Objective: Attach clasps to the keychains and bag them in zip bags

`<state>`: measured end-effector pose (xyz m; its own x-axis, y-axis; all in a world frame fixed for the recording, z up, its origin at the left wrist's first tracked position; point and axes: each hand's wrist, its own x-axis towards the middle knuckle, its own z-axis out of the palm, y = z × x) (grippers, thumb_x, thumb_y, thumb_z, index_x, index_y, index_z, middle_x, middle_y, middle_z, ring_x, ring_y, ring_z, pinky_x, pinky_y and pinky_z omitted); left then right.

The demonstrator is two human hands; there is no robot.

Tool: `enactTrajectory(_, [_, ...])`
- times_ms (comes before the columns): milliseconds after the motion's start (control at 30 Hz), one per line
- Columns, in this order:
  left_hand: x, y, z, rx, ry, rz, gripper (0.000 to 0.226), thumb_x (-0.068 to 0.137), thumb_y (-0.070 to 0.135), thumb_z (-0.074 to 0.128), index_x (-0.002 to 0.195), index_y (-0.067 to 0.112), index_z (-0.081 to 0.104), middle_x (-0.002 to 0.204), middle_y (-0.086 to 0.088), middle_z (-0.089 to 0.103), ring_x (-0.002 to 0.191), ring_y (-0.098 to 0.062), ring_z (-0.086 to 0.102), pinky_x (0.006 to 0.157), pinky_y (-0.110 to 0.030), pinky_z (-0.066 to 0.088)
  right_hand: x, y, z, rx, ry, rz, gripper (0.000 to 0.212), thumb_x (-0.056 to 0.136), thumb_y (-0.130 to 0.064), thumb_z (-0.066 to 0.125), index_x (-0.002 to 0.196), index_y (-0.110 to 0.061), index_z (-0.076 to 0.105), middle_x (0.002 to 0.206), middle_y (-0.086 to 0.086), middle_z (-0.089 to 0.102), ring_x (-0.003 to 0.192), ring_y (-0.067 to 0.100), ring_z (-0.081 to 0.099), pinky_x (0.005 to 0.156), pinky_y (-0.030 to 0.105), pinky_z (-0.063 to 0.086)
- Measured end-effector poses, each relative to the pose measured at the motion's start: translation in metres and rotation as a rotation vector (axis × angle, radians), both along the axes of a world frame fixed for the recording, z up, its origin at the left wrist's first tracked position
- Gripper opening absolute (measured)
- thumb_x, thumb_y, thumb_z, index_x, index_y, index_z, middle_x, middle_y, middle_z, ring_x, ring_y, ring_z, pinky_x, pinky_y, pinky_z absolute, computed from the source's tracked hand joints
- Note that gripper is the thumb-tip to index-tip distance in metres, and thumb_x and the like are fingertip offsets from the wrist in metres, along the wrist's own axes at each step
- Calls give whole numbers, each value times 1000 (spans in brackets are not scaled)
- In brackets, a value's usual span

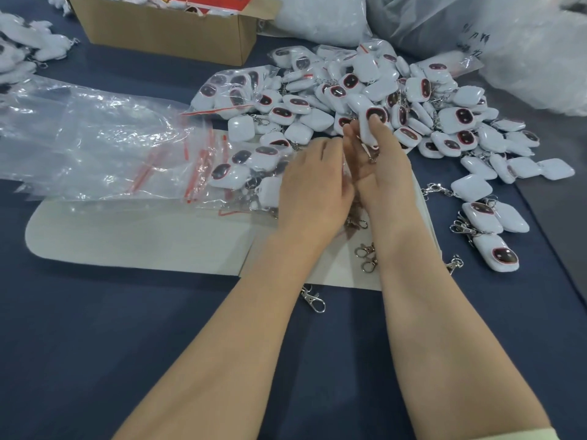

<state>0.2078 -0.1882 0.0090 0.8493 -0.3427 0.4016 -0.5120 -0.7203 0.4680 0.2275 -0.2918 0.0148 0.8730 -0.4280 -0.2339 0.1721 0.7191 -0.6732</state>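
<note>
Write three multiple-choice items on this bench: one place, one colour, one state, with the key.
1. Where is the cardboard box?
A. far side, left of the keychain pile
B. by the elbows
C. under the hands
2. The seal strips on the zip bags are:
A. green
B. red
C. yellow
3. The right hand:
A. lies flat, empty
B. grips the box
C. holds a keychain
Key: 1 A, it stands at the far edge; 2 B, red lines cross the clear bags; 3 C, fingers curl round it.
</note>
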Motion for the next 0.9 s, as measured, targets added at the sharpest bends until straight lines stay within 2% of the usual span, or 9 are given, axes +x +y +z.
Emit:
enactTrajectory(67, [-7,-8,3,-35,7,-90,39,89,14,51,127,7,48,127,-9,50,113,-27,49,90,-37,41,0,0,-1,-19,18,-1,42,92,-20,63,128,2,57,96,11,71,79,16,71,83,29,58])
enactTrajectory(133, [-12,-15,0,-18,51,-162,34,91,11,46,124,6,51,129,-8,49,112,-27,48,89,-38,42,0,-1,-1,-34,13,-6,41,94,-20,61,127,4,57,97,12,70,75,15,72,70,25,58])
enactTrajectory(200, [-13,-17,-4,4,104,-194,32,93,11,41,122,5,53,131,-9,48,113,-28,48,93,-41,41,0,-2,-1,-40,32,4,40,94,-19,61,126,3,58,97,12,71,75,15,71,66,23,56])
enactTrajectory(367, [-11,-15,-6,-69,161,-206,33,89,8,42,119,2,54,130,-12,48,114,-31,48,95,-44,39,0,-3,-1,-45,48,37,34,93,-16,61,122,2,59,93,10,71,79,16,70,71,24,56])
enactTrajectory(600, [-9,-12,-8,-115,181,-92,40,86,7,46,126,7,51,145,-10,35,134,-28,29,111,-38,26,2,-1,-5,-180,-23,30,13,95,-9,58,107,-4,60,90,7,69,80,14,68,80,28,54])
enactTrajectory(700, [-7,-11,-6,-184,221,-53,38,87,4,45,124,7,50,144,-9,35,134,-25,30,110,-37,27,4,0,-5,-231,-2,39,8,95,-5,57,100,-7,62,88,7,68,77,13,66,81,30,52])
enactTrajectory(800, [-6,-10,-4,-263,256,-38,39,85,-1,44,123,6,49,136,-8,41,126,-23,38,105,-36,33,5,1,-5,-224,3,47,9,95,-1,55,97,-7,62,87,8,67,75,12,65,72,28,51])
enactTrajectory(900, [-6,-9,-4,-281,260,-48,39,84,-3,44,122,6,50,131,-8,44,122,-23,42,100,-35,37,6,2,-5,-208,3,43,8,94,-2,56,95,-7,61,84,7,68,76,12,67,70,28,50])
